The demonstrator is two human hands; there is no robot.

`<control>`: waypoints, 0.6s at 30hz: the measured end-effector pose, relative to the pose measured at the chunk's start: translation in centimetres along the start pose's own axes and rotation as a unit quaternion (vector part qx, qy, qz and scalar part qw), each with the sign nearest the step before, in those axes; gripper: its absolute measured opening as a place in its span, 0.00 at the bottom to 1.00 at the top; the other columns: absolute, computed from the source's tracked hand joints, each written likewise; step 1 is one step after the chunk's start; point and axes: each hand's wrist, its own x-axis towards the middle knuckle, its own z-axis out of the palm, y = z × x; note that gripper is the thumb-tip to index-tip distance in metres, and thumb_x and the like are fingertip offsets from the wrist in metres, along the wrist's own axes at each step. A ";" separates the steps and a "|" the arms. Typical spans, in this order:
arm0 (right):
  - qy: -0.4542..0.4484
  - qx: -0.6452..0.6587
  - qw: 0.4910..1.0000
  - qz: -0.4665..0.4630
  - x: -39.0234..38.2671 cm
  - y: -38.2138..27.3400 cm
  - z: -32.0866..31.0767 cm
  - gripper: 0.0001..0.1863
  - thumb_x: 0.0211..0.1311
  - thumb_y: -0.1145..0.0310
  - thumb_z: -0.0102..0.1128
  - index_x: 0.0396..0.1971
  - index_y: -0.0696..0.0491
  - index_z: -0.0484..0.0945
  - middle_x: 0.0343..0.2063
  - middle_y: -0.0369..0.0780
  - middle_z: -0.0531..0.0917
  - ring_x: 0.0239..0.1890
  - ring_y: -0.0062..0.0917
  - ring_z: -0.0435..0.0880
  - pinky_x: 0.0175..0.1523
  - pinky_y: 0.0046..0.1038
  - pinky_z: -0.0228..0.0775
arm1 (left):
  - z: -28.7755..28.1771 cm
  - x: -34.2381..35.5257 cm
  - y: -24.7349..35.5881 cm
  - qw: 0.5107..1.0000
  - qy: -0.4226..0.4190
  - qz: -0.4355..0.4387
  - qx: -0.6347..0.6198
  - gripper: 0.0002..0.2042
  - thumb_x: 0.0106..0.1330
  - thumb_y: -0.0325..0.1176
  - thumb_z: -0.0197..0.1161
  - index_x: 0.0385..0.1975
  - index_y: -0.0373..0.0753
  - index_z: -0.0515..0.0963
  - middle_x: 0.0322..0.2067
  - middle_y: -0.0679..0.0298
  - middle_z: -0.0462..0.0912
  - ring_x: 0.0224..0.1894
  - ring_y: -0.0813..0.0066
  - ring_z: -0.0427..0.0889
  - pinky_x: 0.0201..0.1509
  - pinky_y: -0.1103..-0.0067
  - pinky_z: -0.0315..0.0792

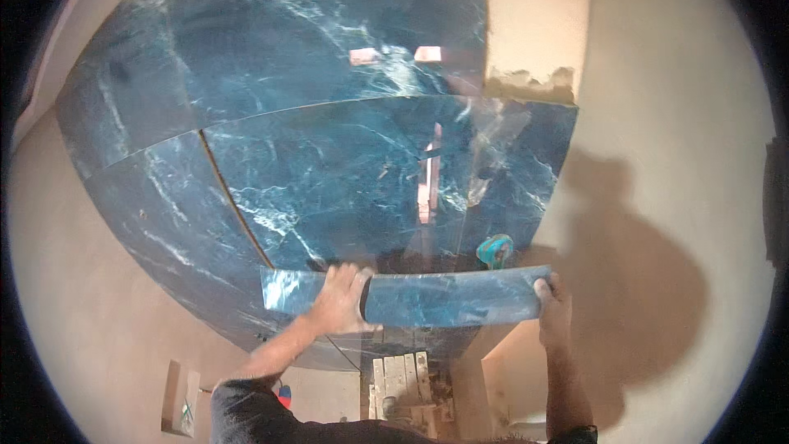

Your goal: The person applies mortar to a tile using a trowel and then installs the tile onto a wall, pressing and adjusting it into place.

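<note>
Marbled blue panels (353,189) gleam on the far side; my left grip (341,300) clasps the narrow strip (452,299) left of middle, my right grip (555,302) clutches its right end!

The panel strip (456,300) spans the fingers of your left hand (339,302) and right hand (555,306), its left end extending past the left ones. Beyond lies the wall panel (329,185), with the round object (495,248) left of your right fingers. Wooden slats (401,374) lie below, between both hands.
</note>
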 end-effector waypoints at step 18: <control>-0.008 0.270 0.895 -0.356 18.7 -30.3 9.6 0.19 0.75 0.67 0.56 0.58 0.65 0.75 0.53 0.41 0.81 0.56 0.28 0.78 0.65 0.30 0.66 | -32.9 24.7 -11.8 0.850 0.315 0.183 0.381 0.55 0.51 0.76 0.60 0.75 0.45 0.58 0.65 0.51 0.66 0.68 0.48 0.64 0.72 0.53 0.57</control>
